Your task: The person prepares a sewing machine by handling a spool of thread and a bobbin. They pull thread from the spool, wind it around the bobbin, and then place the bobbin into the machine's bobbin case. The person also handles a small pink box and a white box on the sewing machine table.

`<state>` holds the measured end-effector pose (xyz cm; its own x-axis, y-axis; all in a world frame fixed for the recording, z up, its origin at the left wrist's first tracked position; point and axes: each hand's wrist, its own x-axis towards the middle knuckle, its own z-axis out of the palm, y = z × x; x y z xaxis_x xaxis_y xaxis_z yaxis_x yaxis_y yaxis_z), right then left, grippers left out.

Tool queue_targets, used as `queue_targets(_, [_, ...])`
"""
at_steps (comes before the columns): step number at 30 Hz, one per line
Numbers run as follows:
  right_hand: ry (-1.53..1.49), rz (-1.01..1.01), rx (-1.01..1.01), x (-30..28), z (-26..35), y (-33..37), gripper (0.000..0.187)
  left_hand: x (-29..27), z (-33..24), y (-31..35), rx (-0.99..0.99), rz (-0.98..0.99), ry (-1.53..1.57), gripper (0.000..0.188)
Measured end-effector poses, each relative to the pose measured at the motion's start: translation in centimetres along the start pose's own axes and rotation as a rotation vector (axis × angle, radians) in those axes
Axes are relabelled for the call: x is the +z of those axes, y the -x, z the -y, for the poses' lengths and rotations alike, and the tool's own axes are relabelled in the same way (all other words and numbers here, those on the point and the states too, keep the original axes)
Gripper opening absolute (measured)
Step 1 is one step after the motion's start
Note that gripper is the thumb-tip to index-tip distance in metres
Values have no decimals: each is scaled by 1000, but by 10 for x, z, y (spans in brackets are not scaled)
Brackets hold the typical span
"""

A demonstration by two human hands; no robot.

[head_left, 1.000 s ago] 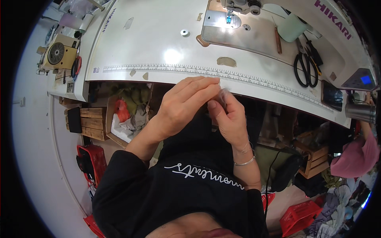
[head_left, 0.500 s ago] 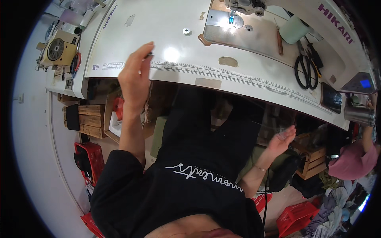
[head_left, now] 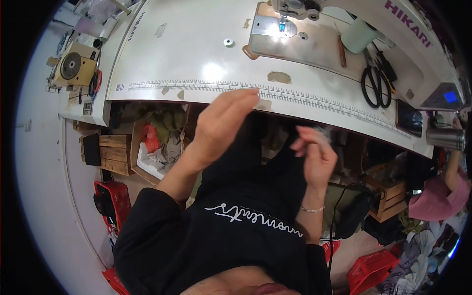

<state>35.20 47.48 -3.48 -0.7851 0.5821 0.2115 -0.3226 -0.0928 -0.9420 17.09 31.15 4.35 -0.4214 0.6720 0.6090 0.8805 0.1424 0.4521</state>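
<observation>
Head view, placed by the ruler: left hand reaches its near edge, fingers together, can't tell if grip holds anything. Right hand nearer the body, blurred, fingers curled, grip unclear; maybe a clear wisp at its fingertips. Step: likely handling that wisp; next calls for a sure pinch.

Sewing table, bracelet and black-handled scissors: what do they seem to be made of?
Sewing table: probably white laminate, smooth and glossy, given the bright reflection.
Bracelet: likely polished, silver-toned metal, from its shine.
Scissors: greyish blades, apparently metal; the dark handles could be plastic or coated metal.
</observation>
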Motion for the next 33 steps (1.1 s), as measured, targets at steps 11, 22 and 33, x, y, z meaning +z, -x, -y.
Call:
queue_targets(11, [104, 328, 145, 60, 23, -20, 16, 0, -8, 3, -38, 46, 117, 31])
queue_targets(22, [-234, -63, 80, 87, 29, -35, 29, 0, -14, 1, -40, 84, 267, 31])
queue_targets(33, [-175, 240, -11, 36, 12, 4, 22, -5, 9, -3, -40, -29, 48, 29])
